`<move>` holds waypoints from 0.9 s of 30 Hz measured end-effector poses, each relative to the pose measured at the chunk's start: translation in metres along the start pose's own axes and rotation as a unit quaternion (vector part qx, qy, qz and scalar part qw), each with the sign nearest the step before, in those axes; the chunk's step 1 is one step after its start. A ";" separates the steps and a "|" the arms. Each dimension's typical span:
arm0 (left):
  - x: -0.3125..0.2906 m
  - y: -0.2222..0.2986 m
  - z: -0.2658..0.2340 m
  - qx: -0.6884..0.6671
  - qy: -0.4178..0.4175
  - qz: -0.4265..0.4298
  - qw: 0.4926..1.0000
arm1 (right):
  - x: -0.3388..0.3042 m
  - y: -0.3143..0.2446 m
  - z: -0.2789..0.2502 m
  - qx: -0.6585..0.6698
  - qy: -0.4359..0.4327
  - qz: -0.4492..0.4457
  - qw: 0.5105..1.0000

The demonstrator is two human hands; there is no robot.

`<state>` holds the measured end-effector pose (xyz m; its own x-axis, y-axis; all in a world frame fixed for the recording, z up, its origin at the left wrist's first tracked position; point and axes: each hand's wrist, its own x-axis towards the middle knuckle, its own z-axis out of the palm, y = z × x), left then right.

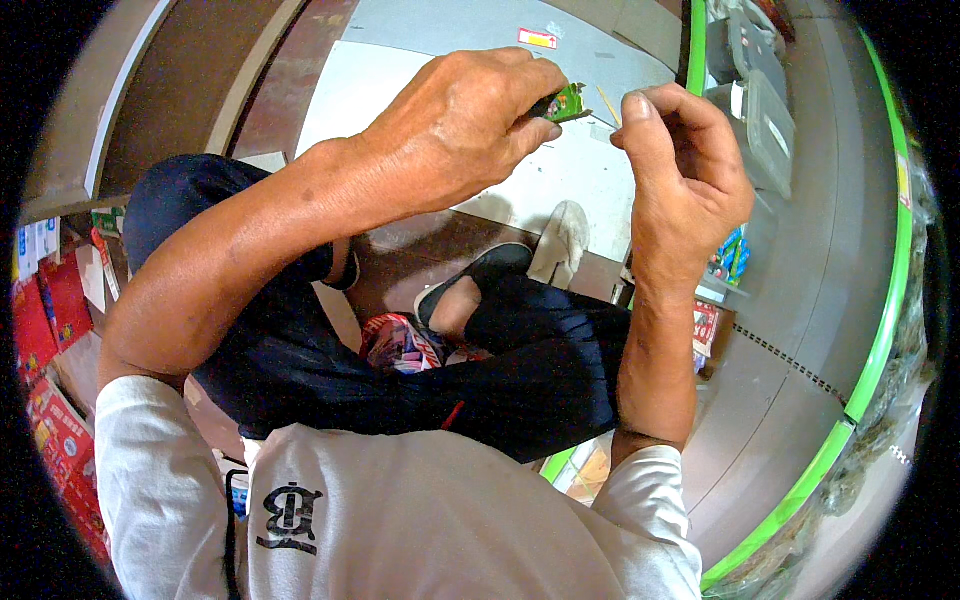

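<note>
Over the white shelf board, my left hand (470,120) is closed on a small green packet (568,103). The packet's jagged end sticks out past the thumb, and the rest is hidden in the fingers. To its right, my right hand (690,180) is raised with the thumb and forefinger pinched together. A thin yellowish strip (607,104) shows at those fingertips and seems to be held there, apart from the packet. The white board (340,115) lies below and beyond both hands, with a red and yellow label (538,38) at its far part.
Clear plastic bins (765,130) stand at the far right beside a grey shelf with a green edge (885,290). A pale cloth (562,240) hangs by my shoe. Red boxes (68,440) are stacked at left. A colourful packet (395,343) lies between my legs.
</note>
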<state>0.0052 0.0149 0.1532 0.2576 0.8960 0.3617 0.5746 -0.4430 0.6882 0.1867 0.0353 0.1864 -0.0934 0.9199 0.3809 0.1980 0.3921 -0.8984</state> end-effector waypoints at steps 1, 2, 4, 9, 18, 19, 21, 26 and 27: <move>0.001 0.000 0.000 -0.003 0.003 -0.002 1.000 | 0.000 0.000 0.000 -0.003 0.005 -0.006 1.000; 0.001 -0.001 0.000 0.003 0.012 0.002 1.000 | 0.001 0.000 -0.001 -0.010 0.013 -0.005 1.000; 0.004 -0.002 -0.004 0.011 0.041 0.009 0.999 | 0.004 0.002 -0.004 -0.003 0.033 0.010 0.999; 0.011 -0.009 -0.035 -0.053 0.050 -0.092 0.993 | 0.025 0.051 -0.008 -0.105 -0.049 0.113 0.987; 0.006 -0.006 -0.087 -0.041 0.094 -0.053 0.993 | -0.010 0.253 0.091 -0.410 -0.361 0.143 0.825; 0.001 -0.004 -0.092 -0.005 0.093 -0.074 0.993 | -0.020 0.266 0.103 -0.398 -0.367 0.135 0.830; -0.004 -0.004 -0.103 0.001 0.101 -0.085 0.991 | -0.040 0.288 0.127 -0.393 -0.379 0.136 0.827; -0.013 -0.011 -0.120 -0.037 0.092 -0.177 0.979 | -0.069 0.329 0.175 -0.398 -0.372 0.053 0.837; -0.016 -0.015 -0.120 -0.031 0.086 -0.184 0.979 | -0.070 0.335 0.182 -0.372 -0.362 0.012 0.855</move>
<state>-0.1003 0.0038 0.2129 -0.0956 0.9792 0.1788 0.5535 -0.0970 0.8272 0.0819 0.1002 -0.1809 -0.6067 0.7869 -0.1122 0.7487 0.5183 -0.4133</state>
